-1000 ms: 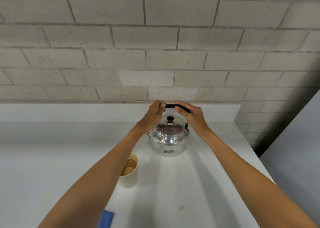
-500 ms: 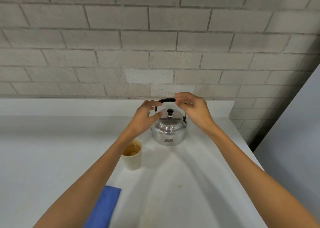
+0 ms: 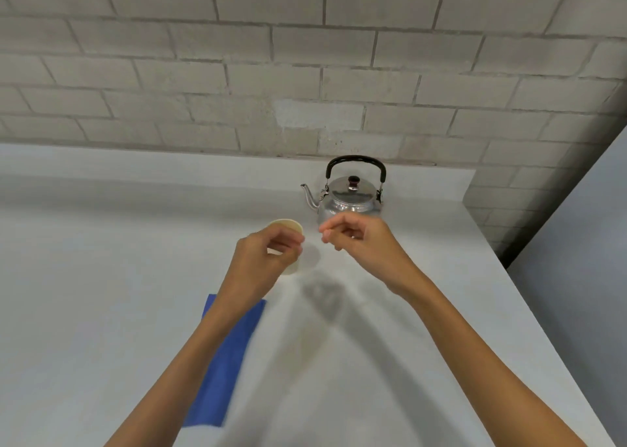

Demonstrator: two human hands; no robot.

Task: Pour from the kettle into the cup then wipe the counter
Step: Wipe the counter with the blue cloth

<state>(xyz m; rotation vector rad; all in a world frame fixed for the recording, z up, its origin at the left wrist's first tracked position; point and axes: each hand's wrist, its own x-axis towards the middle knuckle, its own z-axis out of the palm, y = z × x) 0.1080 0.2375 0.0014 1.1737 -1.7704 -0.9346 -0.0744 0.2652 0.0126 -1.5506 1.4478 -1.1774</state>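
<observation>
A shiny steel kettle (image 3: 349,199) with a black handle and a spout pointing left stands upright at the back of the white counter (image 3: 101,277). A cream cup (image 3: 286,226) stands in front of it to the left, mostly hidden behind my left hand (image 3: 268,256). My left hand hovers over the cup with fingers loosely curled and holds nothing. My right hand (image 3: 359,239) hangs in front of the kettle, fingers loosely bent, apart from it and holding nothing. A blue cloth (image 3: 227,355) lies flat on the counter, partly under my left forearm.
A grey brick wall (image 3: 305,73) runs behind the counter. The counter's right edge (image 3: 529,311) slants down to the bottom right, with a grey surface beyond it. A faint stain (image 3: 312,351) marks the counter between my forearms.
Both hands have let go of the kettle handle and drawn back toward me. The view has pulled back, so the kettle stands free and more of the blue cloth shows.
</observation>
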